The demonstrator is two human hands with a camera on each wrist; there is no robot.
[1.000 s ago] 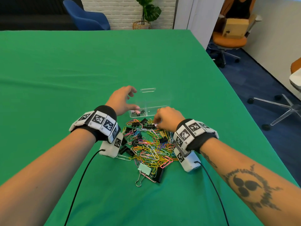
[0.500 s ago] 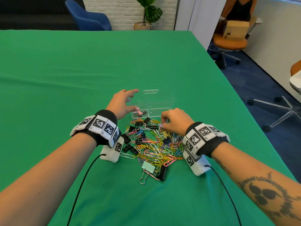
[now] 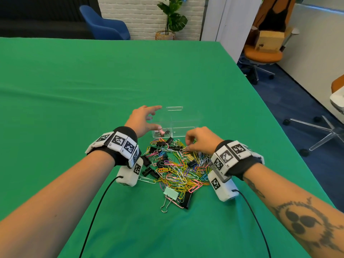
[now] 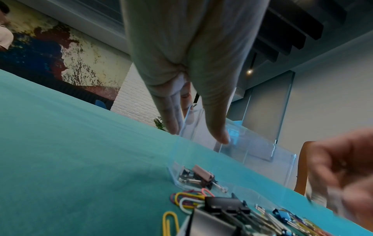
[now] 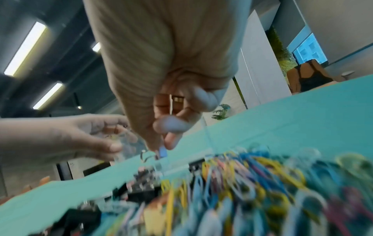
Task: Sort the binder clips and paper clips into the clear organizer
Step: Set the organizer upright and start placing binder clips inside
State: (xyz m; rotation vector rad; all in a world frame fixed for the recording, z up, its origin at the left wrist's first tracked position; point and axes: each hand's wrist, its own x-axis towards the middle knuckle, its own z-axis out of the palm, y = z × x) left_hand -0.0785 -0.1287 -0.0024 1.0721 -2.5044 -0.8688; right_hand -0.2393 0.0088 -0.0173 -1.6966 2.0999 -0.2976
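Observation:
A clear organizer [image 3: 186,129] stands on the green table just beyond a heap of coloured paper clips and black binder clips [image 3: 178,168]. Its left compartment holds a few binder clips [image 3: 162,132], one of them pink [image 4: 201,173]. My left hand [image 3: 157,117] has straight, spread fingers, with the thumb on the organizer's [image 4: 258,150] front wall and the fingers at its left side. My right hand [image 3: 188,148] hovers over the heap's far edge. Its thumb and forefinger pinch a small blue binder clip [image 5: 162,152]. The right wrist view of the heap [image 5: 242,183] is blurred.
A mint binder clip [image 3: 170,193] and a black one [image 3: 186,200] lie at the heap's near end. The green table [image 3: 93,90] stretches far to the left and beyond. Its right edge drops to a floor with office chairs [image 3: 264,56]. Wrist cables trail toward me.
My right hand has shifted a little to the right over the heap, still pinching. My left hand has stayed at the organizer, its fingers slightly more spread.

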